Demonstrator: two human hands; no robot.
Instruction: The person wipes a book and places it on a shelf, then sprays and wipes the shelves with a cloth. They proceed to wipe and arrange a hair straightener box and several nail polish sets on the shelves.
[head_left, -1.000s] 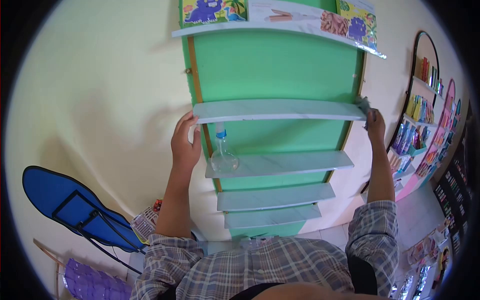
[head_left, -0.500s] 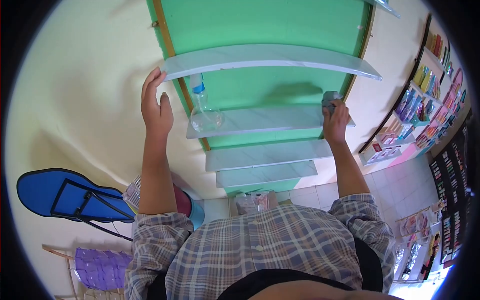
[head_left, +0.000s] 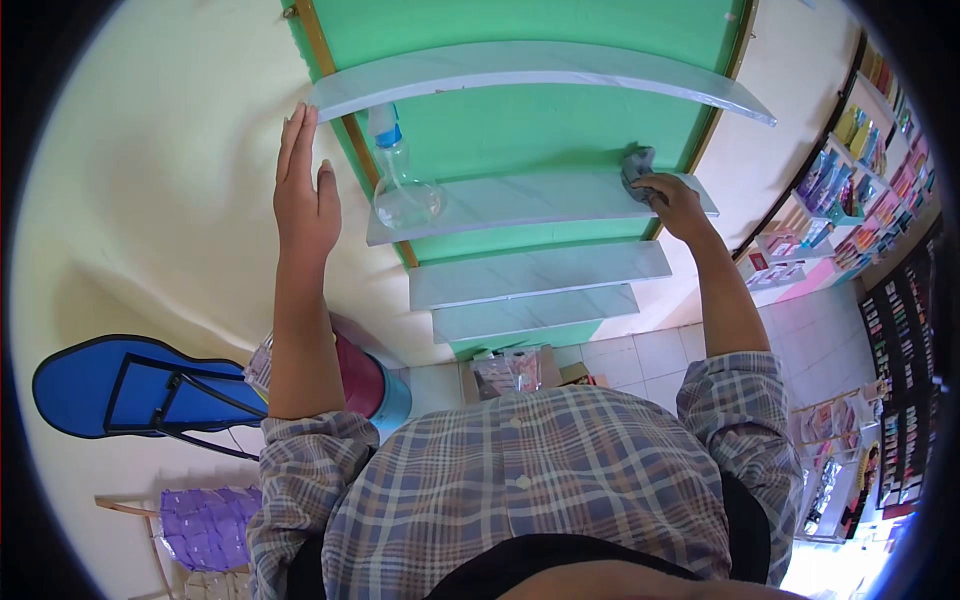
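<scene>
Cloth and bottle are sharing one pale shelf

A clear bottle [head_left: 408,203] with a blue collar is standing near the left end of the middle shelf [head_left: 530,197]; whether it is holding any liquid is too hard to tell. Well to the right of the bottle, on that same shelf, the right hand [head_left: 677,205] is curling its fingers around a bunched grey cloth [head_left: 637,168]. Up and left of the bottle, the left hand [head_left: 308,205] is holding nothing, its fingers reaching straight and its thumb standing apart; the fingertips are meeting or nearly meeting the upper shelf [head_left: 540,62].

Below the bottle, two lower shelves [head_left: 540,273] are crossing the green panel [head_left: 520,130]. Farther below it, a box [head_left: 550,368] is holding plastic-wrapped packets on the tiled floor [head_left: 650,360], and a maroon-and-blue bin [head_left: 362,370] is hiding its contents behind the left arm. Far right of the bottle, a wall rack [head_left: 800,178] is carrying colourful packets.
</scene>
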